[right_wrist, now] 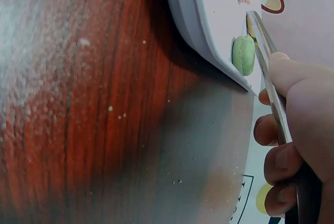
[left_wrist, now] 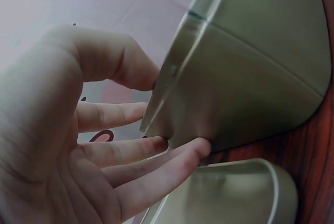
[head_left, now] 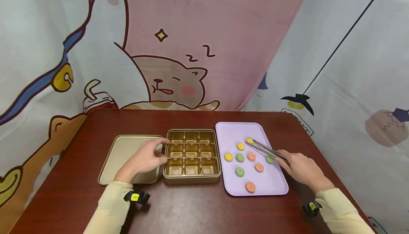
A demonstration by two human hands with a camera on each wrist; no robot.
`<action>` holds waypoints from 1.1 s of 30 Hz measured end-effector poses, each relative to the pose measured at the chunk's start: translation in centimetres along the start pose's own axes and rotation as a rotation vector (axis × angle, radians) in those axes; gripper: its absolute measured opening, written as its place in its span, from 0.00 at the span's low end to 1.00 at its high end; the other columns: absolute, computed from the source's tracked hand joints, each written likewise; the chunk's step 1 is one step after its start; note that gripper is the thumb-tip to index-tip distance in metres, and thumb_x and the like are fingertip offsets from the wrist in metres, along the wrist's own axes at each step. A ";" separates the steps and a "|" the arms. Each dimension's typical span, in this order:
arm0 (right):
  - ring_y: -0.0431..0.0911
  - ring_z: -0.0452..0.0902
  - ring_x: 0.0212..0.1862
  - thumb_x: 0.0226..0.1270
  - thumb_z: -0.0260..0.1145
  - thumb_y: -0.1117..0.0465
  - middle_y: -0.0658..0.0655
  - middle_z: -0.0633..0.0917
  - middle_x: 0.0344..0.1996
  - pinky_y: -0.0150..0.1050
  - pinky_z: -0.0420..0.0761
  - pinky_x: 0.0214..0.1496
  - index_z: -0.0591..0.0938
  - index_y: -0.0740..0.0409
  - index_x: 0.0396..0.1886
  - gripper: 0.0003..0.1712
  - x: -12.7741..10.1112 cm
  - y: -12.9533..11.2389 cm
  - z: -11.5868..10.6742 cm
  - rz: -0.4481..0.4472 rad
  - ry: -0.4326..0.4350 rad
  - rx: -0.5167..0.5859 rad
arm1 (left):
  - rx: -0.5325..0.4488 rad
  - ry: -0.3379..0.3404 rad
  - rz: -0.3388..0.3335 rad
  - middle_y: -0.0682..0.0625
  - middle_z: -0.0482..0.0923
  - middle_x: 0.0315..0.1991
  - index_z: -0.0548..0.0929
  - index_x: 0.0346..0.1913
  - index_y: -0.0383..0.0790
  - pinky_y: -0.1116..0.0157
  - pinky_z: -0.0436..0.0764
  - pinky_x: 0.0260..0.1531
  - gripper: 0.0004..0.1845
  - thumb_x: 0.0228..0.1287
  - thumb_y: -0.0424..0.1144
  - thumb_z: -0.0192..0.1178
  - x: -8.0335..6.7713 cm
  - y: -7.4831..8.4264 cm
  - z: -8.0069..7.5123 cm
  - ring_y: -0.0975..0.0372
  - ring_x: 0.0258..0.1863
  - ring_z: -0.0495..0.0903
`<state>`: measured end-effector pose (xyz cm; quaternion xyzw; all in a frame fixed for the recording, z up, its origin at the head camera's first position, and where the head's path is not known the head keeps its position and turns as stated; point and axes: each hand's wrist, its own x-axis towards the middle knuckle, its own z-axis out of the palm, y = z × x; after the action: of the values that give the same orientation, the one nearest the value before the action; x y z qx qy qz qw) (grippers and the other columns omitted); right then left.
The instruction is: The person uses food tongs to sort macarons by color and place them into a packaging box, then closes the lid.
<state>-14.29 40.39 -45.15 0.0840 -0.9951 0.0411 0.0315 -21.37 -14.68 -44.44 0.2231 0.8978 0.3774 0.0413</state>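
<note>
All nine box (head_left: 191, 152) cells were empty; right hand (head_left: 301, 170) gripped tongs (head_left: 265, 150) pinching a yellow cookie (head_left: 249, 140), left hand (head_left: 145, 157) steadied the box with relaxed fingers.

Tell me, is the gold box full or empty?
Empty. All nine compartments of the gold box hold nothing; the cookies lie on the purple tray.

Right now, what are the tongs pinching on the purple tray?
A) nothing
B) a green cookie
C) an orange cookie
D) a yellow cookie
D: the tips of the tongs, held in the right hand, close on a yellow cookie at the far side of the purple tray.
</note>
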 end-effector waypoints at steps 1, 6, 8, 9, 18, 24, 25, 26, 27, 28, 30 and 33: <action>0.47 0.85 0.34 0.75 0.68 0.46 0.59 0.91 0.44 0.51 0.83 0.27 0.82 0.57 0.64 0.26 0.0 0.0 0.0 0.000 0.001 -0.001 | -0.002 0.001 0.002 0.37 0.77 0.68 0.78 0.67 0.38 0.48 0.86 0.52 0.31 0.57 0.33 0.67 0.0 0.0 0.0 0.54 0.45 0.90; 0.50 0.87 0.37 0.76 0.67 0.47 0.60 0.91 0.45 0.54 0.85 0.29 0.82 0.57 0.64 0.26 0.0 -0.2 0.0 -0.004 0.013 0.004 | -0.018 -0.001 0.004 0.37 0.77 0.68 0.79 0.67 0.40 0.50 0.86 0.50 0.30 0.58 0.32 0.68 -0.1 -0.2 -0.1 0.52 0.46 0.90; 0.51 0.87 0.38 0.76 0.67 0.47 0.60 0.91 0.45 0.55 0.85 0.30 0.82 0.57 0.64 0.26 0.0 -0.5 -0.1 -0.009 0.022 0.010 | -0.028 -0.007 0.003 0.37 0.77 0.68 0.79 0.67 0.40 0.50 0.87 0.50 0.30 0.59 0.32 0.68 -0.1 -0.3 -0.1 0.52 0.46 0.90; 0.50 0.87 0.38 0.76 0.67 0.47 0.59 0.91 0.45 0.54 0.85 0.30 0.82 0.57 0.64 0.25 0.0 -0.6 -0.2 -0.013 0.029 0.012 | -0.032 -0.010 0.004 0.37 0.77 0.68 0.79 0.67 0.40 0.51 0.87 0.50 0.30 0.59 0.32 0.68 -0.2 -0.2 -0.2 0.52 0.46 0.90; 0.40 0.77 0.30 0.76 0.68 0.47 0.56 0.91 0.42 0.40 0.76 0.25 0.83 0.57 0.65 0.26 0.5 -3.1 -1.8 -0.065 0.091 0.031 | -0.072 -0.040 0.012 0.36 0.77 0.68 0.77 0.70 0.38 0.52 0.87 0.51 0.32 0.60 0.32 0.69 -0.3 -0.1 -0.4 0.59 0.43 0.90; 0.39 0.75 0.29 0.74 0.71 0.51 0.53 0.91 0.39 0.36 0.73 0.26 0.85 0.57 0.62 0.23 0.9 -5.6 -2.6 -0.145 0.145 0.039 | -0.084 -0.050 0.005 0.37 0.76 0.69 0.76 0.71 0.38 0.52 0.86 0.52 0.33 0.60 0.32 0.69 -0.3 -0.1 -0.5 0.60 0.43 0.90; 0.38 0.74 0.28 0.73 0.71 0.51 0.51 0.90 0.37 0.35 0.71 0.25 0.85 0.56 0.61 0.22 1.0 -6.1 -2.7 -0.160 0.152 0.041 | -0.084 -0.051 0.004 0.37 0.76 0.69 0.76 0.71 0.38 0.52 0.86 0.52 0.33 0.60 0.32 0.68 -0.3 -0.1 -0.5 0.60 0.43 0.90; 0.38 0.72 0.27 0.73 0.71 0.51 0.49 0.89 0.34 0.34 0.70 0.24 0.86 0.55 0.60 0.21 1.1 -6.5 -2.8 -0.176 0.159 0.045 | -0.084 -0.053 0.002 0.37 0.76 0.69 0.76 0.71 0.39 0.52 0.86 0.52 0.33 0.60 0.32 0.68 -0.3 -0.1 -0.5 0.60 0.44 0.90; 0.37 0.71 0.26 0.73 0.71 0.51 0.47 0.88 0.32 0.34 0.69 0.24 0.86 0.53 0.60 0.20 1.2 -7.0 -2.8 -0.193 0.170 0.049 | -0.083 -0.054 0.001 0.37 0.76 0.69 0.76 0.71 0.39 0.52 0.86 0.52 0.33 0.60 0.32 0.68 -0.3 -0.1 -0.5 0.60 0.44 0.90; 0.37 0.70 0.25 0.73 0.71 0.51 0.45 0.87 0.31 0.34 0.68 0.24 0.86 0.52 0.59 0.19 1.3 -7.4 -2.9 -0.212 0.181 0.049 | -0.083 -0.055 0.000 0.37 0.76 0.69 0.76 0.71 0.39 0.52 0.86 0.53 0.34 0.60 0.32 0.69 -0.3 -0.1 -0.5 0.60 0.44 0.90; 0.36 0.69 0.25 0.73 0.71 0.51 0.41 0.84 0.28 0.34 0.68 0.23 0.86 0.48 0.56 0.15 1.6 -8.3 -3.0 -0.251 0.198 0.053 | -0.082 -0.059 -0.002 0.37 0.75 0.70 0.76 0.72 0.39 0.52 0.86 0.53 0.34 0.60 0.32 0.69 -0.3 -0.1 -0.5 0.60 0.44 0.90; 0.31 0.69 0.24 0.74 0.71 0.52 0.36 0.81 0.22 0.33 0.70 0.23 0.85 0.46 0.52 0.11 1.9 -9.7 -3.1 -0.321 0.211 0.071 | -0.079 -0.060 -0.006 0.37 0.75 0.70 0.75 0.72 0.39 0.52 0.86 0.53 0.35 0.60 0.33 0.69 -0.3 -0.1 -0.6 0.60 0.44 0.90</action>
<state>-14.32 30.83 -41.24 0.2377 -0.9581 0.0794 0.1390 -21.29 -15.25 -44.15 0.2301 0.8812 0.4055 0.0781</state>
